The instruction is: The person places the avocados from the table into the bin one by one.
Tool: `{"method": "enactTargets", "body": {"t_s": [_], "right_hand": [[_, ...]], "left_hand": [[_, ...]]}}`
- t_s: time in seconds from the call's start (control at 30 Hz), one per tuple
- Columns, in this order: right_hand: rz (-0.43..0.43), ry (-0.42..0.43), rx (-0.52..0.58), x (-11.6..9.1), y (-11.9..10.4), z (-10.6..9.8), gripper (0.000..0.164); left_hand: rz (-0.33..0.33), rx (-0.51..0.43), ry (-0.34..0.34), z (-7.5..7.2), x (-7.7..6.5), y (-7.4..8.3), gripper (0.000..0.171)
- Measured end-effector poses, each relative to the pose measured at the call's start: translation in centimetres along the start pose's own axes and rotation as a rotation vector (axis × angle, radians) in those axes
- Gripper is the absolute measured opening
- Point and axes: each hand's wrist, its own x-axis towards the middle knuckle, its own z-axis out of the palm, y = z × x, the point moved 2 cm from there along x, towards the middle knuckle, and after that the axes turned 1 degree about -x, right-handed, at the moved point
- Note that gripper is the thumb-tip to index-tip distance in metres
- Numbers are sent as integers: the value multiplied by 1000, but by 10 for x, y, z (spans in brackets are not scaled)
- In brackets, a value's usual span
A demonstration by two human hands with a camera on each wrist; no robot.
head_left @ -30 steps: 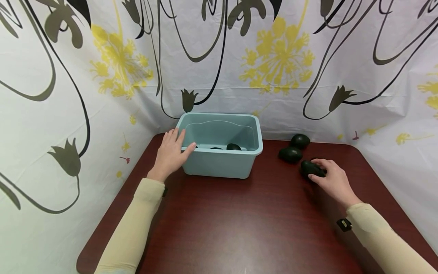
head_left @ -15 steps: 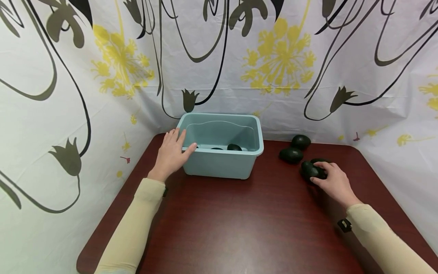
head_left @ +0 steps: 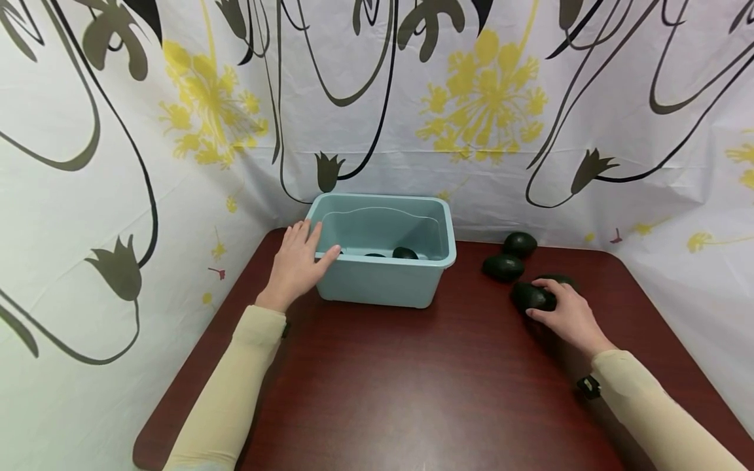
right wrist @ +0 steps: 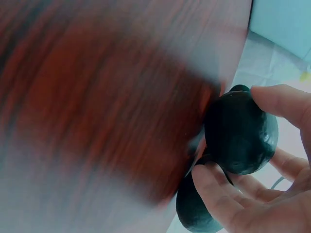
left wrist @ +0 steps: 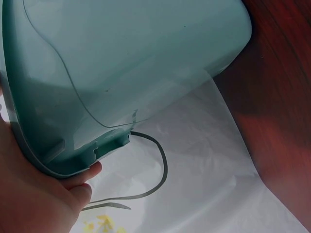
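In the head view my left hand (head_left: 294,265) lies at the near-left corner of a light blue plastic bin (head_left: 377,281), its fingers extended along the left rim and its thumb across the front rim. Up close, the left wrist view shows fingertips (left wrist: 92,171) against the bin's rim. Over on the right side, my right hand (head_left: 568,315) pinches a dark green avocado (right wrist: 241,132) between thumb and fingers. Another avocado (right wrist: 194,206) sits right beside it, partly behind the fingers. Inside the bin a dark avocado (head_left: 405,253) shows; the front wall hides most of the contents.
Two more avocados (head_left: 502,267) lie together between the bin and my right hand. The dark red-brown table (head_left: 400,379) has rounded corners. A white patterned cloth (head_left: 377,98) hangs close behind the bin and down both sides.
My right hand and its avocado have shifted slightly left, and more of the avocado behind it now shows. The left hand keeps its place on the bin.
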Motion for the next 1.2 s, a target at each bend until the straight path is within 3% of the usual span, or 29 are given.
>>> {"method": "enactTargets", "body": {"t_s": [0.53,1.2], "right_hand": [[-3,-57,4,0,-1,9,68],[7,-79,52,-5,-6,2,69]], "left_hand": [[6,-2,6,-2,0,1,90],[11,2,6,-2,0,1,88]]}}
